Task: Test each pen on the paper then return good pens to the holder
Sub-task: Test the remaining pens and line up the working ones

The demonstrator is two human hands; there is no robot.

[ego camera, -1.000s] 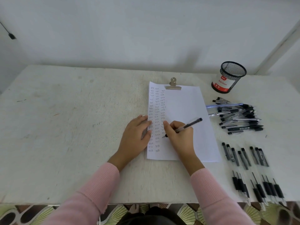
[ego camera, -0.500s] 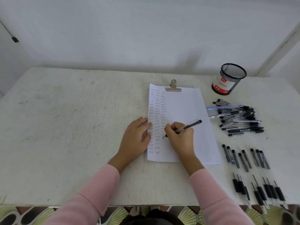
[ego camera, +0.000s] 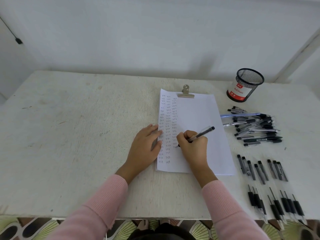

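A white paper sheet [ego camera: 199, 122] lies clipped under a metal clip [ego camera: 185, 92], its left part filled with columns of small handwritten marks. My right hand [ego camera: 192, 146] grips a clear black-tipped pen [ego camera: 201, 133], whose tip touches the paper in the third column. My left hand [ego camera: 145, 146] lies flat, fingers resting on the paper's left edge. A black mesh pen holder [ego camera: 245, 85] with a red and white label stands at the back right.
A loose heap of pens [ego camera: 254, 129] lies right of the paper. Nearer me, packs of black pens [ego camera: 261, 168] lie in two rows, the front row [ego camera: 277, 205] close to the table's edge. The white table [ego camera: 69, 135] spreads to the left.
My right hand has shifted slightly down the third column while the pen writes. The left hand stays on the paper's edge. The camera has drifted a little.
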